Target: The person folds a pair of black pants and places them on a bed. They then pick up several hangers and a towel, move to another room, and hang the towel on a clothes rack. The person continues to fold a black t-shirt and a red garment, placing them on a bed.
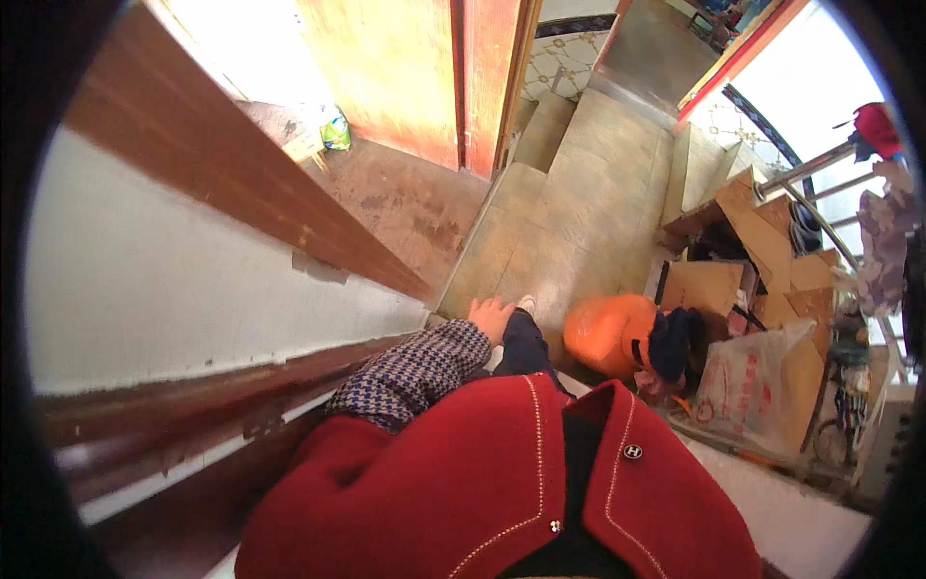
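My left hand [492, 319] reaches forward out of a houndstooth sleeve, back upwards and fingers a little apart. No object shows in it, though its palm is hidden. It is beside the dark trouser leg [522, 339]; whether it touches the leg I cannot tell. Past the knee shows the tip of a light shoe [527, 304] on the tiled floor [550, 239]. My right hand is out of view. To the right of the leg stands a rounded orange object [608, 333] with dark cloth [673, 344] against it.
An open doorway with a wooden door [391, 65] is on the left, beyond a white wall [181, 289]. Flattened cardboard [756, 224], a clear plastic bag [752, 383] and a metal stair railing [810, 170] crowd the right. Steps [546, 130] lie ahead.
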